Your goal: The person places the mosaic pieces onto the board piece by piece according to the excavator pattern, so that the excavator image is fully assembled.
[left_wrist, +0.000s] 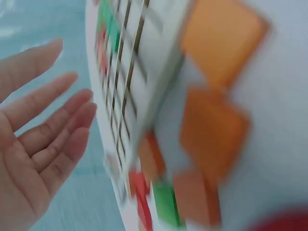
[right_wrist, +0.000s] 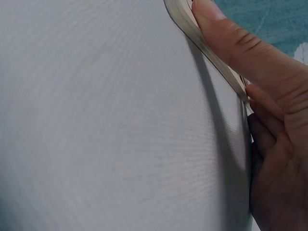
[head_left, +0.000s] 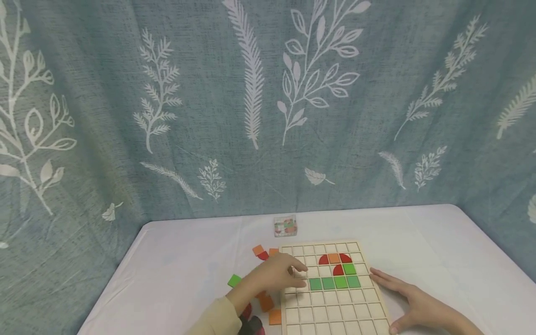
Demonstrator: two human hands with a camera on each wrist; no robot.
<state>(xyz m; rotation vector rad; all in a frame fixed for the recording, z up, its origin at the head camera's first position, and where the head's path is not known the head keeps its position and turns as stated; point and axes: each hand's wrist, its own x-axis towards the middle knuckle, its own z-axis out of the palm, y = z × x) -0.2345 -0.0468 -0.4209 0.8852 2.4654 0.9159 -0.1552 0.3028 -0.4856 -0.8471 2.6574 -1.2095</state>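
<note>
A pale wooden grid board (head_left: 318, 300) lies on the white table. Green squares (head_left: 328, 283), red quarter-round pieces (head_left: 324, 259) and an orange square (head_left: 333, 258) sit in some of its cells. Over the board's left side is my left hand (head_left: 274, 273); its fingers point right, and the left wrist view shows them extended with nothing held. Along the right edge of the board rests my right hand (head_left: 412, 300), fingertips higher up and thumb near the lower corner. In the right wrist view, that thumb (right_wrist: 240, 45) touches the board's rim.
Loose orange squares (head_left: 265, 302), a green piece (head_left: 234, 280) and red pieces lie left of the board, partly hidden by my left arm. A small clear box (head_left: 285, 226) with colored contents stands behind the board. A patterned curtain (head_left: 268, 116) hangs behind the table.
</note>
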